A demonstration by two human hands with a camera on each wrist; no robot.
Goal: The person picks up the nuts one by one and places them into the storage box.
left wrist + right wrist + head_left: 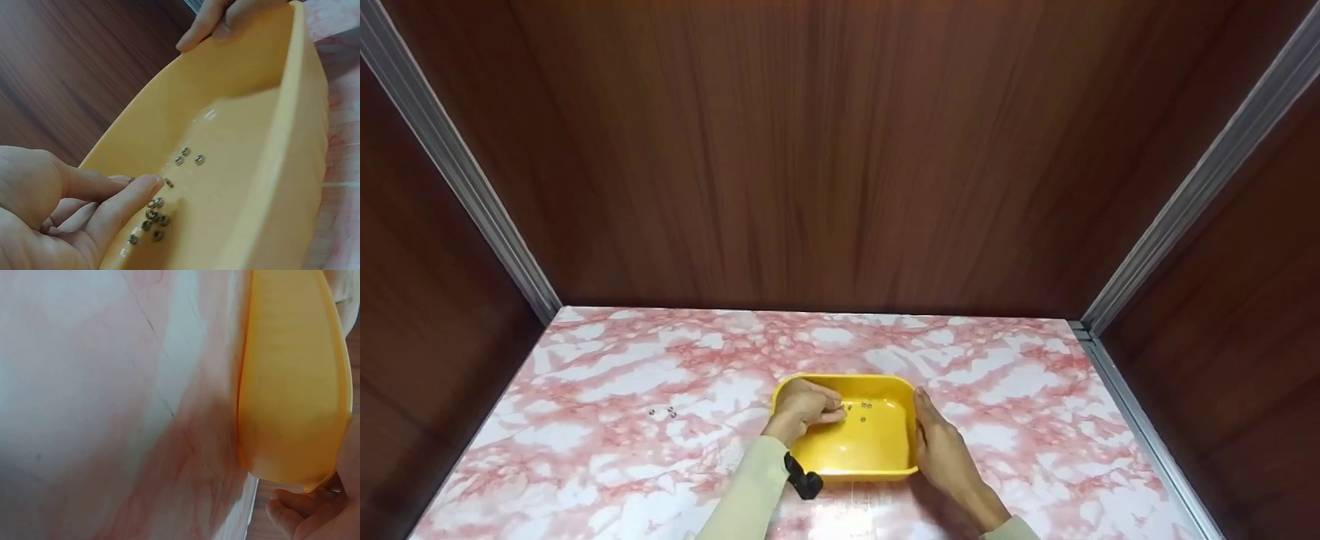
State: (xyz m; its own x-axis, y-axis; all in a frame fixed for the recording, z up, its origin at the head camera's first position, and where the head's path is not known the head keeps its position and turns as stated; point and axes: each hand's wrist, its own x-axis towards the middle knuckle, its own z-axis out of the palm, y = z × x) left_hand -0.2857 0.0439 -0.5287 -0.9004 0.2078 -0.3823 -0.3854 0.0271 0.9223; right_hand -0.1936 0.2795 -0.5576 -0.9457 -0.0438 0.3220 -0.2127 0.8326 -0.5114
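Note:
A yellow plastic tray point(859, 475) rests on the table in the head view. My left hand point(804, 406) reaches into its left part, with thumb and fingertips together. In the left wrist view, a small dark metal bit point(131, 180) shows between those fingertips; it looks like a nut. Several small metal nuts point(199, 160) lie on the tray floor, some clustered just below the fingers. My right hand point(947, 451) grips the tray's right side, thumb near the rim. The right wrist view shows its curled fingers point(289, 509) at the tray's far corner.
Several more small metal nuts point(672, 411) lie on the red-and-white marbled table point(607, 465), left of the tray. Brown wood-grain panels point(810, 165) stand behind and at both sides, joined by grey metal rails point(1200, 172).

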